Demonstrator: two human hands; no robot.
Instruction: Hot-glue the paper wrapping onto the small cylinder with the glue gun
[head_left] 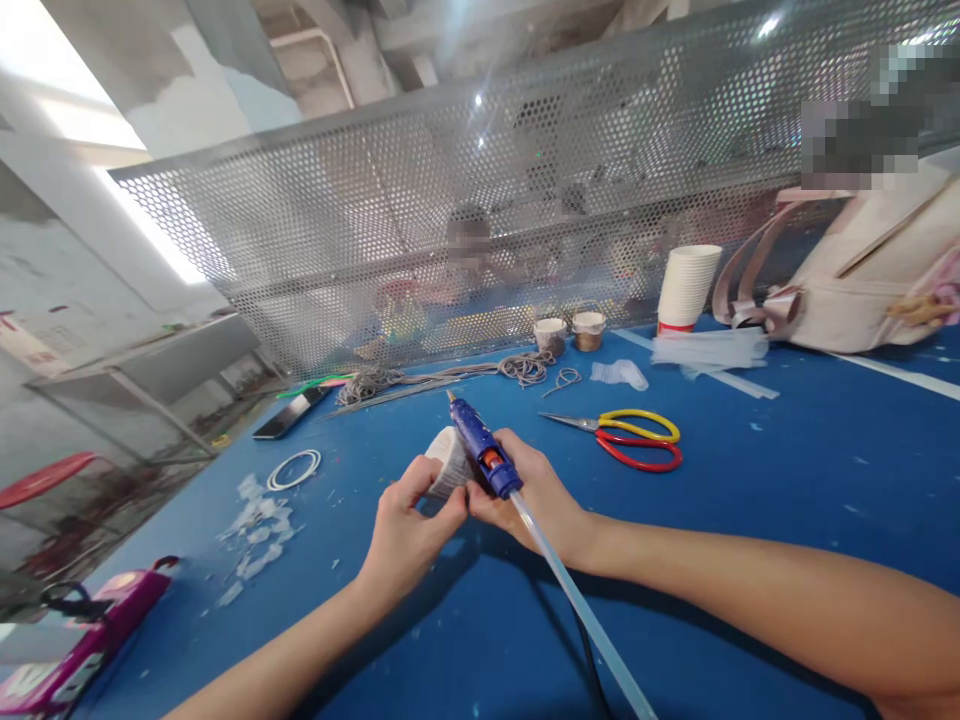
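Observation:
My left hand (416, 520) pinches a small pale paper cup (445, 462), tilted on its side above the blue table. In my right hand (544, 500) is a blue hot glue gun (480, 445), its nozzle pointing away and up to the left. A long clear glue stick (577, 600) runs out of the gun's rear toward me. The right fingertips meet the cup's near edge beside the left thumb. The gun partly hides the cup's right side. To the right of the hands lie scissors (637, 438) with one yellow and one red handle.
Grey cord bundles (525, 368), two wrapped cups (588, 330) and a stack of paper cups (686, 285) line the back, before a perforated metal screen (337, 240). A phone (291, 413), white rings (294, 470), glue scraps (259, 525) and a purple power strip (97, 640) are at left.

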